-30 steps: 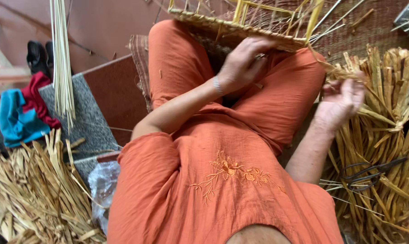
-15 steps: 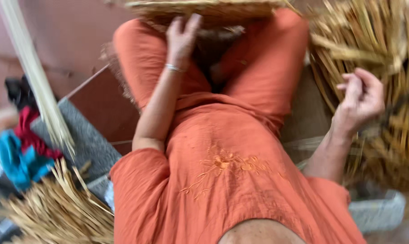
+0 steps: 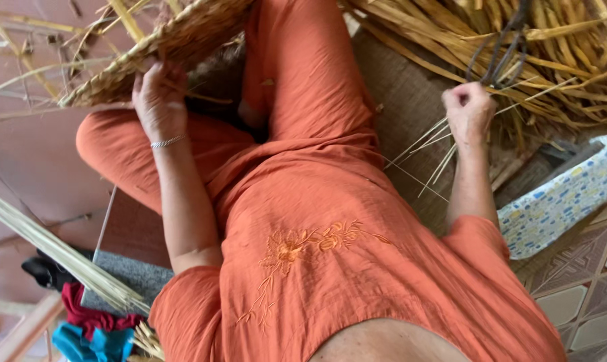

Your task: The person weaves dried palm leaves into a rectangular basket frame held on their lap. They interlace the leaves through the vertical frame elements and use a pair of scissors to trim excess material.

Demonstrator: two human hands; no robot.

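Person seated cross-legged, left arm stretched forward, left hand (image 3: 159, 100) with fingers curled, back of hand up, thin bracelet at the wrist, right arm reaching out to the side, right hand (image 3: 469, 110) closed in a loose fist, knuckles up

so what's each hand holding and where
Left hand grips the woven basket at its rim. Right hand is closed round a few thin straws, near their upper ends.
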